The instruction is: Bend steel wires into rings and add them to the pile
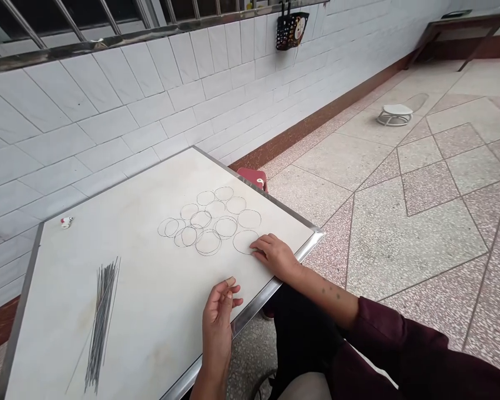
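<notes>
My right hand (pixel 274 254) is at the table's right edge, its thumb and fingertips closed on the near side of a thin wire ring (pixel 234 242) that lies on the tabletop. The fingers hide part of that ring. Closer to me, my left hand (pixel 221 314) hovers by the metal-trimmed edge, fingers loosely curled and apart, with nothing visible in them. Beyond both hands, several more wire rings (pixel 209 255) lie flat in an overlapping cluster. A bundle of straight dark wires (pixel 100 328) rests on the left part of the table.
The white table (pixel 150 300) has a metal rim and stands near a tiled wall. Small red-and-white items (pixel 66 222) lie at its far left corner. A red stool (pixel 253 178) shows behind the far edge. A patterned bag (pixel 291 30) hangs from the window bars.
</notes>
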The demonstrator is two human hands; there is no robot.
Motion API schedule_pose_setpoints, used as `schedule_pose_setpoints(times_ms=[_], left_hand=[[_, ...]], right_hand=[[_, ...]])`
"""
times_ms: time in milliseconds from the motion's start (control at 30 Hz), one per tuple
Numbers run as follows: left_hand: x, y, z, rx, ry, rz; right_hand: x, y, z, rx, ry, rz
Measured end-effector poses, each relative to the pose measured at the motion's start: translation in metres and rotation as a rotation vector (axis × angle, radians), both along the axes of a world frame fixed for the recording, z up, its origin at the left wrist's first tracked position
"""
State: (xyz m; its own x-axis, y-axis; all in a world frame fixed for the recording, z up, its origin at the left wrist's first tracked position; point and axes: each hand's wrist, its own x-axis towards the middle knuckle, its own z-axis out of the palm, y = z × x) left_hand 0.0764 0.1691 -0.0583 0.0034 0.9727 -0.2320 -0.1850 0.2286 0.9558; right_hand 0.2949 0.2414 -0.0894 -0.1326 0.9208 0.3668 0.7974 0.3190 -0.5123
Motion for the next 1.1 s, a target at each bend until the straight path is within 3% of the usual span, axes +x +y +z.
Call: schedule_pose_setpoints(times_ms=[267, 367, 467, 567, 667, 733, 867, 1100], left_hand=[[-0.058, -0.034, 0.007, -0.014, 0.165, 0.161], [-0.078, -0.044, 0.006, 0.031, 0.23, 0.256], [-0.102, -0.052, 0.006, 0.186, 0.477, 0.301], [-0.135, -0.055, 0.008, 0.245, 0.657, 0.4], [-0.175, -0.054, 0.012, 0.251, 0.872, 0.522], [-0.199, -0.052, 0.012, 0.259, 1.007, 0.565], [-0.225, -0.044, 0.005, 0.264, 1.19, 0.53], [-0.231, -0.009, -0.004, 0.277, 1.341, 0.422]], right_hand=[[-0.005, 0.013, 0.009, 0.064, -0.004, -0.005], [-0.008, -0.001, 0.015, 0.114, 0.015, -0.006], [-0.016, -0.032, 0.016, 0.155, 0.072, 0.052], [-0.027, -0.067, 0.003, 0.135, 0.199, 0.218], [-0.039, -0.09, -0.017, 0.079, 0.188, 0.348], [-0.046, -0.094, -0.028, 0.107, 0.166, 0.339], [-0.055, -0.092, -0.034, 0.155, 0.135, 0.286], [-0.058, -0.092, -0.033, 0.191, 0.062, 0.252]])
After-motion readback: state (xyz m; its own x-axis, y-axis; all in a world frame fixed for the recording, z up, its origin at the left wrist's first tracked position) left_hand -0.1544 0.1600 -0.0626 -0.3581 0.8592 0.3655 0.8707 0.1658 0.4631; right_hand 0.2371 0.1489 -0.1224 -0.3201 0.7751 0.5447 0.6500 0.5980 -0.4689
